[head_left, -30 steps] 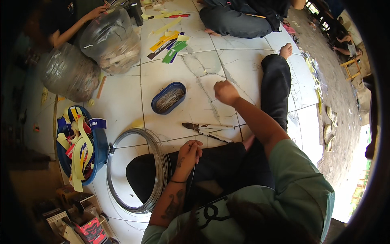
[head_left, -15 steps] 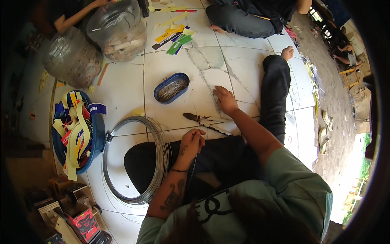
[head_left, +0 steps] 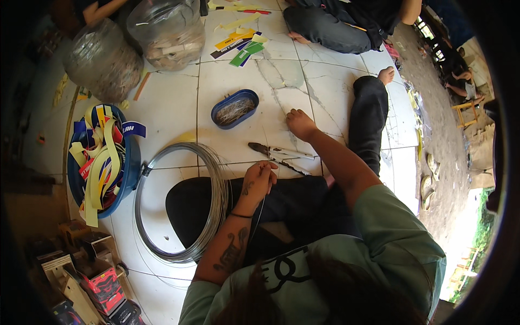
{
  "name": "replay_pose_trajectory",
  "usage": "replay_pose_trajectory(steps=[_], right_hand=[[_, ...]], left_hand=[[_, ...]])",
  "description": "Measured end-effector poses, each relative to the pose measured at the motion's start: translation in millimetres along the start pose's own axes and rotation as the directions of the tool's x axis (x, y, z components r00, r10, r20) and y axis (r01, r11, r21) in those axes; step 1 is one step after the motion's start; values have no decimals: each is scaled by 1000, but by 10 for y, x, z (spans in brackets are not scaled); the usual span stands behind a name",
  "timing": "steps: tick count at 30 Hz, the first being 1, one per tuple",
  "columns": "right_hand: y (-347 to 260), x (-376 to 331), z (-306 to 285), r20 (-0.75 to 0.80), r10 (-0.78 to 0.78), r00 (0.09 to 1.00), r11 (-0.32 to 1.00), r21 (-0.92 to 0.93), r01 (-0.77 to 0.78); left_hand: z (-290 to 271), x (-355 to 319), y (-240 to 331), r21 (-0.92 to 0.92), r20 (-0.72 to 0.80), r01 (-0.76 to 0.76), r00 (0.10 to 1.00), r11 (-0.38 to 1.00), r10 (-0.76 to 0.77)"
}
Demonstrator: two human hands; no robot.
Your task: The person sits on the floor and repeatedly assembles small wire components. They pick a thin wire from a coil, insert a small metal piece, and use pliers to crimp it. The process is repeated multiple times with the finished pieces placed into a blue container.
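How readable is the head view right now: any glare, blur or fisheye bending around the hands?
Head view: hands sharp at centre, left hand pinching thin wire, right hand on the tiled floor; grout lines bow toward the rim; corners go black; lower right edge is blown out by daylight; the wire coil glints mildly.

- Left hand (head_left: pixel 259 181) pinches a thin wire (head_left: pixel 259 214) above the person's lap
- Right hand (head_left: pixel 299 123) rests on the white tiled floor (head_left: pixel 168 103), near pliers (head_left: pixel 279 156)
- Wire coil (head_left: pixel 208 179) lies beside the knee; a blue oval tin (head_left: pixel 234 108) sits beyond
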State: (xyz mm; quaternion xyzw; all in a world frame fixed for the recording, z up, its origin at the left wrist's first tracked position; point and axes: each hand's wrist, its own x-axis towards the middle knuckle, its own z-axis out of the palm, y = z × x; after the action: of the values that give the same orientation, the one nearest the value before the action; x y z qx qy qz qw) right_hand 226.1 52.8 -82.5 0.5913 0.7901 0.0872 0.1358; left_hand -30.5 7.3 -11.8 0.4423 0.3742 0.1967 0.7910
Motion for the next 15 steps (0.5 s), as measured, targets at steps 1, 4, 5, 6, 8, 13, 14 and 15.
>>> replay_pose_trajectory(steps=[1, 4, 5, 6, 8, 13, 14, 15], right_hand=[[-13, -34, -18, -15, 9, 1000, 999, 45, -8], [-78, -111, -73, 10, 35, 999, 987, 158, -36], [-105, -127, -89, 1, 34, 999, 980, 194, -34], [-132, -134, -102, 27, 39, 999, 983, 180, -43], [-160, -128, -118, 21, 36, 999, 987, 154, -39], [-194, -23, -89, 43, 5, 999, 1000, -23, -4], [-198, -3, -78, 40, -10, 999, 998, -54, 12], [-201, 13, -67, 66, 0, 998, 998, -57, 4]], left_hand=[[-1, -1, 3, -2, 0, -8, 1000, 1000, 8], [4, -9, 12, -34, 14, -12, 1000, 999, 13], [5, -16, 16, -27, 11, -11, 1000, 1000, 11], [5, -17, 23, -27, 11, -6, 1000, 1000, 6], [3, -9, 38, -27, 10, -7, 1000, 1000, 7], [2, -11, 18, -50, 1, 7, 1000, 999, -7], [-2, -6, 11, -50, 6, 1, 1000, 999, -1], [-9, 1, 4, -53, 13, -2, 1000, 999, 2]])
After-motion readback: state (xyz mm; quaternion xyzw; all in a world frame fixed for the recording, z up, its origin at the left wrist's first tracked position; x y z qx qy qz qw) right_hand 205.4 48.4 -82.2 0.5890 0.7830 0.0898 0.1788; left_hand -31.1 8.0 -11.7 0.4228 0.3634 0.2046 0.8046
